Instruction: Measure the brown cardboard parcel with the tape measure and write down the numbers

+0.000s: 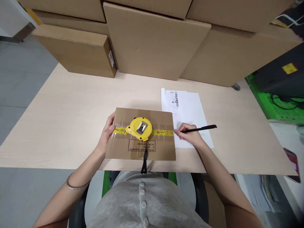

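Box point(165, 150) on desk point(71, 110): likely light, stiff; hold by sides. Your left hand point(105, 135) clasps left side; your right hand point(190, 134), right of box, pinches pen point(204, 128). Tape measure point(134, 123) atop box may slide. Cartons point(154, 44) beyond box.

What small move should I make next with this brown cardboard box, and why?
Probably ease the box left, since it hides part of the white paper sheet while your right hand holds a slim black pen over that sheet.
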{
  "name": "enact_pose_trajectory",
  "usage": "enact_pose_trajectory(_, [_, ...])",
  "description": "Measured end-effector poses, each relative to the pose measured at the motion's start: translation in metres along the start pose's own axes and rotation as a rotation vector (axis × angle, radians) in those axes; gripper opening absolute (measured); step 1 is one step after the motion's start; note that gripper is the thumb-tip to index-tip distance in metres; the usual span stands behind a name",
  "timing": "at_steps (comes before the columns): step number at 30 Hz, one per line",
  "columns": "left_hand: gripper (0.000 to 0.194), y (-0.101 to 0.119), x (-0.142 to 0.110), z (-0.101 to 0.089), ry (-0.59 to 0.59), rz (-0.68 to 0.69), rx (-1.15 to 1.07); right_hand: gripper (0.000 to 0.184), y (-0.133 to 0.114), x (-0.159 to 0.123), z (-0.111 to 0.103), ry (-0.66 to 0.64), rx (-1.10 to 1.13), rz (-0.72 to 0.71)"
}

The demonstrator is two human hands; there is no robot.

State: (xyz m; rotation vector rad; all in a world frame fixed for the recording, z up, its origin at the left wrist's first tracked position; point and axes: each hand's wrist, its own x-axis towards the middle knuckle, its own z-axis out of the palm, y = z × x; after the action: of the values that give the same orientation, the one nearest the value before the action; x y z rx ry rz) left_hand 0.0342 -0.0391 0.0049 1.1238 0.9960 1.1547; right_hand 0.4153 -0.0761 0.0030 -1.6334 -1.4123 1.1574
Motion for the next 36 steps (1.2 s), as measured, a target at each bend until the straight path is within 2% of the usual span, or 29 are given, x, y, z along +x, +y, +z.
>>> enact_pose_trajectory(20, [0.066,-0.0008,-0.0004,-0.0004,-0.025,0.007,-0.002,0.058,0.001,0.0,0.0007,0.011,-0.015,-0.019])
enact_pose_trajectory(36, [0.068,0.0024,-0.0009,0.0007,-0.001,-0.014,0.025,0.058,0.006,0.001,-0.0009,0.013,-0.002,-0.012])
